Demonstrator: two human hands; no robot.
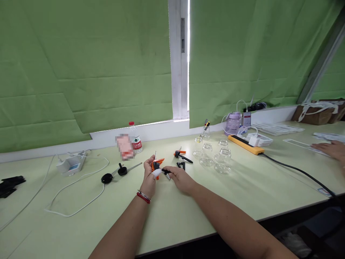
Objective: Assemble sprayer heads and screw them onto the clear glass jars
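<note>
- Green coverings [81, 64] are hanging beyond the far edge of the pale table [88, 230].
- My left hand [148, 176] is gripping an orange-and-black part [156, 165], fingers clamping on it, above the middle of the table.
- My right hand [183, 178] is pinching a black piece [165, 171] between thumb and fingers, to the right of the orange-and-black part; I cannot tell whether the two are touching.
- On the far side of my hands, a second orange-and-black assembly [177, 154] is lying on the table.
- Clear glass jars [207, 159] are standing to the right.
- Two black round parts [107, 178] are lying to the left; a red-capped bottle [136, 142] is standing farther back.
- Far to the right, a co-worker's hand [330, 148] is extending over the table.
</note>
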